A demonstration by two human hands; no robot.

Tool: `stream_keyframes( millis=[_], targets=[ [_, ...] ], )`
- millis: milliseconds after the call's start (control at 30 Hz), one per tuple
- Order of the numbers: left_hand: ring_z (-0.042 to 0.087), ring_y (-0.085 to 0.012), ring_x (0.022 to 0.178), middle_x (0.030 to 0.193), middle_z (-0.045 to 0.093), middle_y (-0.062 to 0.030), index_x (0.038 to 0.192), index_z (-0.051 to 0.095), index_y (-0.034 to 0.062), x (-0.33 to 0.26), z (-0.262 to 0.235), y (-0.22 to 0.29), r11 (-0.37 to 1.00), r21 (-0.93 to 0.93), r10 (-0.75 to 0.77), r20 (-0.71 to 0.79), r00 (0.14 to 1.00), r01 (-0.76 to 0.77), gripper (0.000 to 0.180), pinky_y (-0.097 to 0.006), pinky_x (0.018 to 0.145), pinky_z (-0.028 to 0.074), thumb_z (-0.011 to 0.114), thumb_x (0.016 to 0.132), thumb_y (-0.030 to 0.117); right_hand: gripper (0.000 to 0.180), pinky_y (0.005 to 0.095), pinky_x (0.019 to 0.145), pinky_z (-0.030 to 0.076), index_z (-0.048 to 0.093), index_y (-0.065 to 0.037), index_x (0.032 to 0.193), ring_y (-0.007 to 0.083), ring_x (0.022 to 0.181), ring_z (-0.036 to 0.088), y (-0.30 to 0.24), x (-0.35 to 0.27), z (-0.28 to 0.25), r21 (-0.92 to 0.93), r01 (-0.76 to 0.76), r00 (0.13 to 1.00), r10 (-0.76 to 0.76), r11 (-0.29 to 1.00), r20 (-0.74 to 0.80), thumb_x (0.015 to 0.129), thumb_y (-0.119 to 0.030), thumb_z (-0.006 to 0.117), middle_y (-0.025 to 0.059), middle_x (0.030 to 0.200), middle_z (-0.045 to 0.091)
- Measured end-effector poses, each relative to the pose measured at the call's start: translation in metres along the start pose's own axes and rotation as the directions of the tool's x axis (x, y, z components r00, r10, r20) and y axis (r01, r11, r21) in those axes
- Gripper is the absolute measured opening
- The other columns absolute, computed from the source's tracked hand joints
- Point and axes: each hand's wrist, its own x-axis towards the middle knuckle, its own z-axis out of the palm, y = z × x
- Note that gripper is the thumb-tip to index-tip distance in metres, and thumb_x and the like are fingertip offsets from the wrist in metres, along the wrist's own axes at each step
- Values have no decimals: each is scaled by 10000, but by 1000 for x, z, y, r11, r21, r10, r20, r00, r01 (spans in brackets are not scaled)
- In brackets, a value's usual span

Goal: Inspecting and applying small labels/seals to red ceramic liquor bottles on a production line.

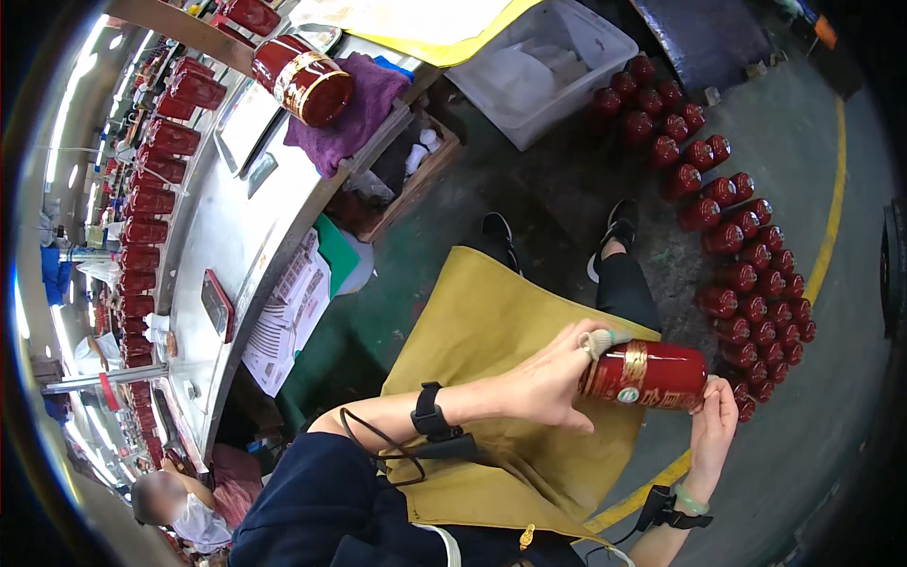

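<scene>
I hold a red bottle (650,375) with gold bands sideways over my yellow apron (482,331). My left hand (551,382) grips its neck end, where a pale cloth-covered stopper (598,340) shows above my fingers. My right hand (713,422) supports the bottle's base end from the right. Black straps with cables sit on both wrists.
Several red bottles (746,246) stand in rows on the floor to my right, by a yellow line (831,217). A steel table (227,208) to the left carries a red bottle on a purple cloth (354,104) and a phone (217,304). A clear plastic bin (543,66) sits ahead.
</scene>
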Motion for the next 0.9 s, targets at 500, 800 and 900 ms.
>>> stream_keyframes(
  millis=[500, 800, 900],
  targets=[
    [550, -243, 1273, 1374, 506, -129, 1396, 491, 27, -11, 17, -35, 926, -377, -67, -199, 978, -14, 736, -384, 1081, 484, 855, 757, 51, 156, 256, 830, 419, 512, -68, 1043, 71, 931, 478, 11, 2, 1, 76, 8, 987, 5, 997, -161, 1086, -216, 487, -11, 1014, 480],
    [554, -247, 1264, 1367, 531, -134, 1399, 497, 25, -10, 14, -33, 938, -344, -28, -221, 975, -51, 748, -384, 1075, 478, 861, 748, 79, 194, 328, 963, 434, 553, -47, 1159, 118, 1071, 531, 17, 5, -4, 97, 18, 991, -5, 995, -134, 1091, -210, 473, 16, 1121, 545],
    [555, -245, 1266, 1357, 544, -132, 1384, 509, 26, -10, 12, -31, 940, -341, -41, -215, 976, -36, 743, -377, 1072, 475, 868, 736, 82, 216, 336, 965, 437, 564, -33, 1188, 128, 1082, 538, 11, 6, 7, 87, -19, 976, 37, 996, -214, 1087, -205, 482, 29, 1146, 561]
  ],
)
